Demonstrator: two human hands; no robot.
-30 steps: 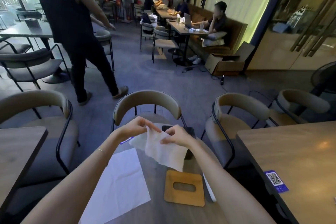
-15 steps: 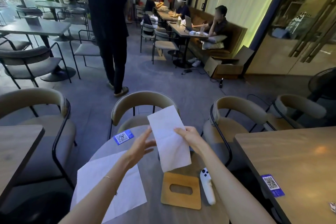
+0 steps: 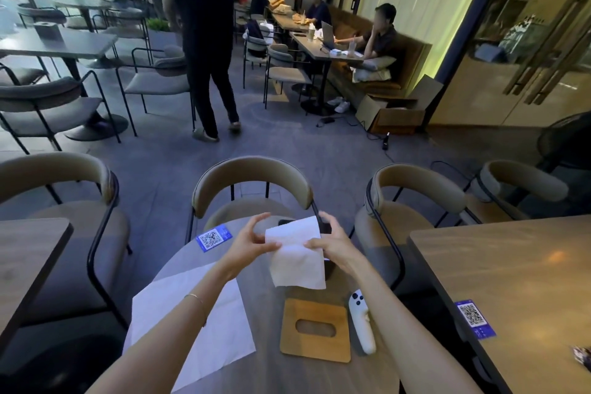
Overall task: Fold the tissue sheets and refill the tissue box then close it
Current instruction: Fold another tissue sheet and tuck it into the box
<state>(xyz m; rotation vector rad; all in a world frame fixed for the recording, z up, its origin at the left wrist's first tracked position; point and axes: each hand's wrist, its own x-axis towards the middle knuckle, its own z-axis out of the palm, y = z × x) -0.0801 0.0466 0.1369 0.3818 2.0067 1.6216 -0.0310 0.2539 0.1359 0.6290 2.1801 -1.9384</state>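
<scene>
Above the round table (image 3: 271, 371) I hold a folded white tissue sheet (image 3: 295, 254) upright. My right hand (image 3: 332, 245) pinches its right edge. My left hand (image 3: 252, 241) touches its left edge with thumb and fingers curled around it. Behind the tissue, a dark tissue box (image 3: 324, 227) is mostly hidden. Its wooden lid (image 3: 315, 331), with an oval slot, lies flat on the table near me. A second, unfolded tissue sheet (image 3: 192, 326) lies flat at the left, partly under my left forearm.
A white controller (image 3: 361, 320) lies right of the lid. A blue QR sticker (image 3: 212, 237) is on the table's far left. Padded chairs (image 3: 252, 182) ring the table, with more tables on both sides. A person in dark clothes (image 3: 204, 41) walks away ahead.
The tissue, held tall by my right hand half a second ago, is lower now and my left hand has closed onto its left edge. The walking person has moved further off.
</scene>
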